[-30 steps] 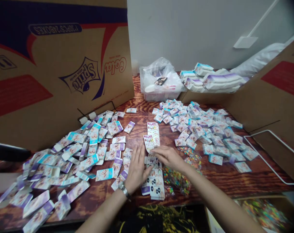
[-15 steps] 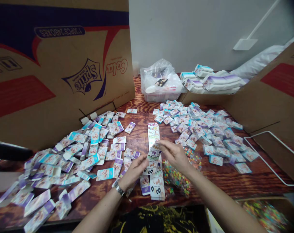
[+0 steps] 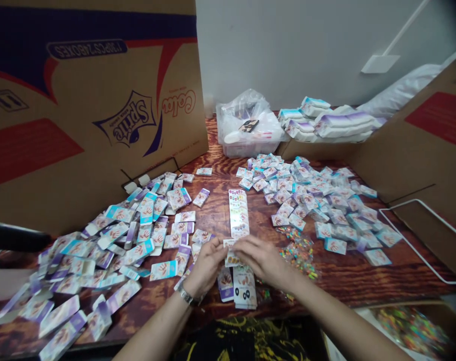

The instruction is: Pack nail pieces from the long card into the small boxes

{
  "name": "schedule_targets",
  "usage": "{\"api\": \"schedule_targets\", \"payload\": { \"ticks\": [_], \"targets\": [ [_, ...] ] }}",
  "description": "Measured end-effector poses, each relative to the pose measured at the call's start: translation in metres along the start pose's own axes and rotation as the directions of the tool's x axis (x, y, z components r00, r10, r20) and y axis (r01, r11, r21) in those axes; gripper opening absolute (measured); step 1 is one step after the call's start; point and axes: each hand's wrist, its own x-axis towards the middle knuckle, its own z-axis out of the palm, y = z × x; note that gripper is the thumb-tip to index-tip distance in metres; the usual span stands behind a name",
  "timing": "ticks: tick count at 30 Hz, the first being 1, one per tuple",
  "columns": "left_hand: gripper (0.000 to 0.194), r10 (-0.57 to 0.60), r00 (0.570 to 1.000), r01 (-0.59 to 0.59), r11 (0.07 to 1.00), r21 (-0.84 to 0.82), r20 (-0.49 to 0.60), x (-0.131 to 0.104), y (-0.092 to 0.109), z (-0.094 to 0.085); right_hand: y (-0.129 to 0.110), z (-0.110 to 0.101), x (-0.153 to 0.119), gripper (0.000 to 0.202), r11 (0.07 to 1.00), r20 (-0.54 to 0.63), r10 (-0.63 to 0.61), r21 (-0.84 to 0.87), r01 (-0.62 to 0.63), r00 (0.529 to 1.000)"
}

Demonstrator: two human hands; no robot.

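Observation:
My left hand, with a metal watch at the wrist, pinches the left side of a small printed sheet. My right hand closes over the sheet's upper right part, so its fingers hide much of it. The sheet looks folded and shows rows of small coloured pictures. Beneath my hands lies a stack of similar printed sheets, beside a purple-and-white small box. Just beyond my fingers, another strip of printed sheets rests on the table.
Many flat small boxes are heaped at left. Filled small boxes spread at right, near bags of colourful candy. A plastic tub stands at the back. Large cartons flank the table; an open box of candy sits lower right.
The long printed sheet that hung between my hands is now bent into a shorter piece. My right hand has come down and closer to my left, covering its upper part.

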Motion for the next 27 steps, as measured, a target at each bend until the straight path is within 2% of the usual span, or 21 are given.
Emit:
{"api": "schedule_targets", "payload": {
  "ticks": [3,5,7,11,14,17,19,20,21,22,24,27],
  "targets": [
    [0.026,-0.01,0.998,0.003,0.995,0.104,0.065,-0.006,0.003,0.003,0.01,0.0,0.007,0.027,0.995,-0.104,0.076,-0.062,-0.083,0.992],
    [0.03,-0.028,0.996,0.017,0.992,0.123,0.082,-0.008,0.003,0.002,0.014,0.004,0.008,0.027,0.991,-0.11,0.082,-0.097,-0.093,0.991],
    [0.032,-0.017,0.999,0.013,0.989,0.145,0.029,-0.007,-0.001,0.0,0.014,0.01,0.005,0.015,0.983,-0.113,0.052,-0.169,-0.071,0.992],
    [0.027,-0.004,0.986,0.023,0.994,0.109,-0.167,-0.002,-0.011,-0.005,0.006,0.024,-0.011,0.018,0.904,-0.034,-0.163,-0.406,0.136,0.986],
    [0.026,-0.069,0.978,0.079,0.996,0.042,-0.196,-0.001,-0.014,-0.004,0.003,0.03,-0.023,0.022,0.873,0.004,-0.193,-0.455,0.173,0.981],
    [0.025,-0.151,0.98,0.158,0.986,0.046,-0.132,-0.002,-0.013,-0.001,0.018,0.025,-0.033,0.021,0.91,0.015,-0.09,-0.405,0.088,0.996],
    [0.027,-0.175,0.979,0.184,0.979,0.083,-0.1,-0.003,-0.013,-0.002,0.041,0.012,-0.037,0.018,0.93,0.009,0.112,-0.353,-0.101,0.994],
    [0.029,-0.171,0.981,0.181,0.977,0.111,-0.095,-0.003,-0.013,-0.004,0.056,0.004,-0.038,0.018,0.906,-0.021,0.252,-0.345,-0.244,0.967],
    [0.031,-0.157,0.983,0.17,0.975,0.144,-0.096,-0.003,-0.014,-0.005,0.072,-0.005,-0.039,0.018,0.848,-0.068,0.406,-0.343,-0.404,0.911],
    [0.032,-0.139,0.986,0.154,0.972,0.176,-0.096,-0.003,-0.015,-0.006,0.088,-0.013,-0.039,0.018,0.817,-0.091,0.459,-0.347,-0.46,0.884],
    [0.031,-0.13,0.988,0.145,0.963,0.227,-0.078,-0.003,-0.017,-0.007,0.119,-0.027,-0.035,0.018,0.803,-0.095,0.488,-0.342,-0.489,0.868],
    [0.029,-0.151,0.988,0.152,0.954,0.258,-0.025,-0.004,-0.021,-0.003,0.152,-0.037,-0.021,0.018,0.823,-0.095,0.47,-0.311,-0.474,0.878]
  ]
}}
